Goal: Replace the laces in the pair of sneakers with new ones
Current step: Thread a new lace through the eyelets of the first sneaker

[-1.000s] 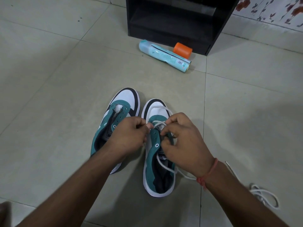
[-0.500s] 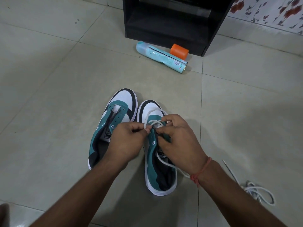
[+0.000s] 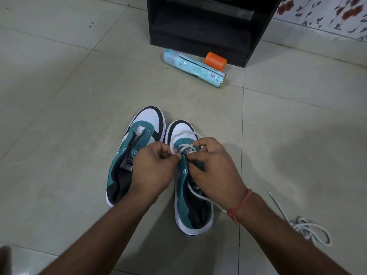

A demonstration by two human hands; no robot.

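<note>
On the tiled floor two teal sneakers stand side by side, the left one unlaced, while over the right one the left hand and right hand each pinch its white lace; a spare lace lies well right.

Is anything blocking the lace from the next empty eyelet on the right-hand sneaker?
Nothing visible does. The left hand pinches the lace beside the open eyelet on the sneaker, which shows bare.
</note>
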